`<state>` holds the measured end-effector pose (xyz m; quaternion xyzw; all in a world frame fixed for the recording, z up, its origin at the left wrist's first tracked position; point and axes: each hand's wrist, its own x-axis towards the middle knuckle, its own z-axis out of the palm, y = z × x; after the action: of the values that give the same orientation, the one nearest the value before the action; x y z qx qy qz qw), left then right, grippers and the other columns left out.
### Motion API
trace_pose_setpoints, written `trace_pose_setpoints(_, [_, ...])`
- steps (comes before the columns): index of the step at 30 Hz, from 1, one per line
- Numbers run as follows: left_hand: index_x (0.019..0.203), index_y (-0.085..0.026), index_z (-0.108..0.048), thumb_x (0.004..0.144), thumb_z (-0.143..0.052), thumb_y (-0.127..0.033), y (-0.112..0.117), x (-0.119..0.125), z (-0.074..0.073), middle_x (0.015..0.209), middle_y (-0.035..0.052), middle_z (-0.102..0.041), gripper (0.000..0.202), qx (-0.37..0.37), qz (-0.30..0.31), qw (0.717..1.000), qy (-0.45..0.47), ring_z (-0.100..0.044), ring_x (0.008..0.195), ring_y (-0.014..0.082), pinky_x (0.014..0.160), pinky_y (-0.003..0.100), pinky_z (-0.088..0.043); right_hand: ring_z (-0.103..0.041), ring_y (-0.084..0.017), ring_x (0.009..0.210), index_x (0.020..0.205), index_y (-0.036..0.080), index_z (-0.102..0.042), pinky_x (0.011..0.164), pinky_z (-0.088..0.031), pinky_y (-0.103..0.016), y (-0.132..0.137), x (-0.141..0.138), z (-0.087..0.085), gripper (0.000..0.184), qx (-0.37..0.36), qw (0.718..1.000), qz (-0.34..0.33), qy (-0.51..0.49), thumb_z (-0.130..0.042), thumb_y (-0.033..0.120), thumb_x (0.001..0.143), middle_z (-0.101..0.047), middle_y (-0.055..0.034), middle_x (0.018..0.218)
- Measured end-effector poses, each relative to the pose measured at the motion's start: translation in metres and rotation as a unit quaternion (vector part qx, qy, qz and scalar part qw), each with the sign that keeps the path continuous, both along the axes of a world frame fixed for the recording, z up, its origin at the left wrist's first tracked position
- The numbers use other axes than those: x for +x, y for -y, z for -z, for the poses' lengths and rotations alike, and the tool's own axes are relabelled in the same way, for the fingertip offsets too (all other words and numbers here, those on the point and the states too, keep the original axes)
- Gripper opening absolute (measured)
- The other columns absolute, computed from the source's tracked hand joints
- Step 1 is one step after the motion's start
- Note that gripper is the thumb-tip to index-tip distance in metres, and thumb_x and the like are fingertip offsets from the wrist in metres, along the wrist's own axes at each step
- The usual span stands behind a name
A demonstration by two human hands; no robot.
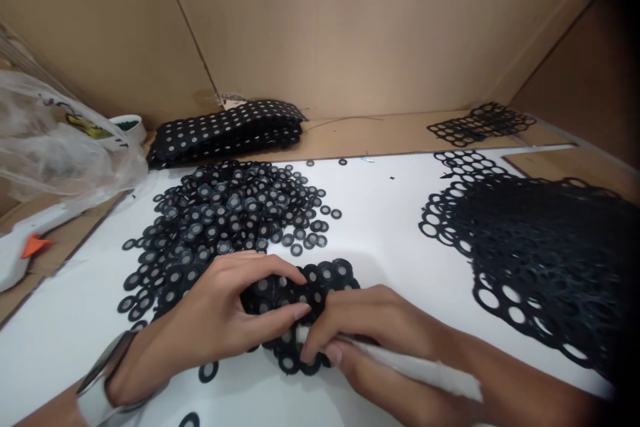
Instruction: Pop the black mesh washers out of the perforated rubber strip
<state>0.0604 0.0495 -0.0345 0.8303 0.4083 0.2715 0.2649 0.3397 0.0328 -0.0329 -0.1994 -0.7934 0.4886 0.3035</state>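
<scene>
A black sheet of joined discs with pale centres lies in front of me on the white board. My left hand grips it from the left, thumb and fingertips pressing on its face. A watch sits on that wrist. In my right hand is a slim white pen-like tool, held like a pencil. Its tip points at the sheet beside my left thumb, but the exact contact is hidden by my fingers. Just beyond my left hand spreads a pile of loose black washer-like rings.
A heap of black perforated scrap sheets covers the right side, with another piece behind it. Stacked dotted black sheets rest against the cardboard wall. At left are a clear plastic bag, a white cup and a white tool with an orange trigger.
</scene>
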Motion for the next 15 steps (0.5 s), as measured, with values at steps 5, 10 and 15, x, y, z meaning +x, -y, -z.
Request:
trace_pose_setpoints(5, [0.121,-0.031,-0.080,0.105,-0.081,-0.034,0.002,-0.002,0.000,0.099,-0.0029,-0.086,0.017,0.019,0.020,1.000,0.000,-0.080,0.087,0.0154,0.081,0.026,-0.061,-0.075,-0.012,0.090,0.126,0.017,-0.079,0.082,-0.059,-0.020,0.000,0.003,-0.004,0.023,-0.051,0.998,0.024,0.028,-0.063,0.017,0.110,-0.081,-0.0028,0.108])
trace_pose_setpoints(10, [0.133,-0.033,-0.074,0.110,-0.071,-0.026,0.005,-0.009,0.002,0.102,-0.0034,-0.085,0.025,0.042,0.040,0.998,0.008,-0.077,0.086,0.0138,0.083,0.027,-0.059,-0.067,-0.015,0.077,0.121,0.023,-0.078,0.066,-0.053,-0.022,-0.003,0.004,-0.008,0.018,-0.154,0.984,0.083,0.043,-0.072,0.025,0.104,-0.076,-0.0021,0.094])
trace_pose_setpoints(15, [0.146,-0.034,-0.065,0.110,-0.069,-0.027,0.010,-0.011,0.003,0.113,-0.0012,-0.085,0.037,0.080,0.011,0.997,-0.020,-0.078,0.095,0.0167,0.094,0.032,-0.063,-0.068,-0.016,0.074,0.112,0.030,-0.078,0.065,-0.053,-0.026,0.005,0.000,-0.002,0.014,-0.111,0.982,0.147,0.031,-0.071,0.021,0.105,-0.078,-0.0022,0.094])
